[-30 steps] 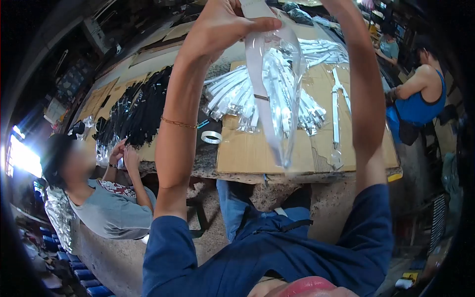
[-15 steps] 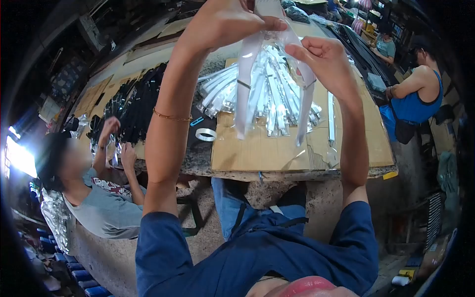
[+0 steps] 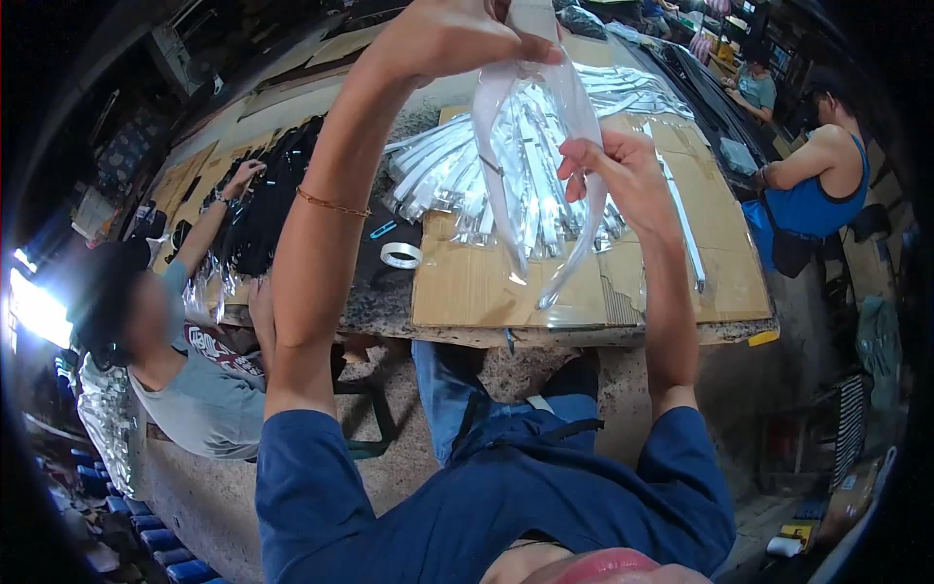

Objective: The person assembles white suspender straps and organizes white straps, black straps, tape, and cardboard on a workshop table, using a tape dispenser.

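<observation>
High over the table, my left hand (image 3: 477, 41) pinches the top of a white strap (image 3: 532, 19) in clear plastic, whose two long ends hang down. Lower and to the right, my right hand (image 3: 623, 175) is beside the right hanging end, its fingers curled with thumb near forefinger; whether it grips the plastic cannot be made out. Behind the strap, a fanned pile of plastic-wrapped white strips (image 3: 448, 170) lies on a cardboard sheet (image 3: 467, 292). One separate wrapped strip (image 3: 684, 219) lies to the right of the pile.
A roll of tape (image 3: 401, 255) and a small blue tool (image 3: 383, 230) lie left of the cardboard. At the left, a co-worker in grey (image 3: 209, 404) handles black strips (image 3: 277, 195). Another person in a blue top (image 3: 832, 200) is at the right.
My right hand has moved down from the upper part of the strap. The hanging ends have swung closer together. The left co-worker's raised hand has reached farther over the black strips.
</observation>
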A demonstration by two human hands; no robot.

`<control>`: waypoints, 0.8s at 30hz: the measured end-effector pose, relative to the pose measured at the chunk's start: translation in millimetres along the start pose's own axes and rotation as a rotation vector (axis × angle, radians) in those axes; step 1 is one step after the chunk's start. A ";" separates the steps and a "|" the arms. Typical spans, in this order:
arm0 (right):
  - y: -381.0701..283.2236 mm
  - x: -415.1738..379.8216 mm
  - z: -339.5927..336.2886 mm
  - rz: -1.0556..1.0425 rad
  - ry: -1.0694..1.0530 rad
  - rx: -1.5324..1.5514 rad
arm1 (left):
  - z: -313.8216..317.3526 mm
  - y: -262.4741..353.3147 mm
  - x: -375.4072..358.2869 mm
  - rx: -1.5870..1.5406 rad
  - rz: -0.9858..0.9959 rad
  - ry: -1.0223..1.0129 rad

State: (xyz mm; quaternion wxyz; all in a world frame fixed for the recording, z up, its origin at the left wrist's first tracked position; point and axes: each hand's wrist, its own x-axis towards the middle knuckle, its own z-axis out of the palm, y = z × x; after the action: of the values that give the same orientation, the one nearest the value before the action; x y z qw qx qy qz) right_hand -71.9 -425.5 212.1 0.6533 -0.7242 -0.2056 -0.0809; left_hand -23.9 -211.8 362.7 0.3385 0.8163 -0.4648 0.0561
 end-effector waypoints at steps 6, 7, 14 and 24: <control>24.8 -22.5 -14.3 -0.009 -0.012 0.098 | -0.8 -8.2 2.8 0.084 0.042 0.164; 31.0 -29.9 -18.3 0.053 -0.018 0.073 | -0.9 -5.2 0.7 -0.035 0.079 0.205; 82.2 -79.2 -67.1 0.209 -0.127 -0.076 | -17.5 -7.6 -0.9 -0.148 0.059 0.199; -8.6 -69.0 -36.5 -0.165 0.371 -0.277 | 11.9 2.2 22.0 -0.164 0.055 0.300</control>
State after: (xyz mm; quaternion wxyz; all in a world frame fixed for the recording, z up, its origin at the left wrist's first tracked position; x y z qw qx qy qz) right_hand -132.2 -474.0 198.1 0.5657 -0.7603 -0.1276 -0.2928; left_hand -15.9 -235.7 363.6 0.4678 0.7553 -0.4343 0.1485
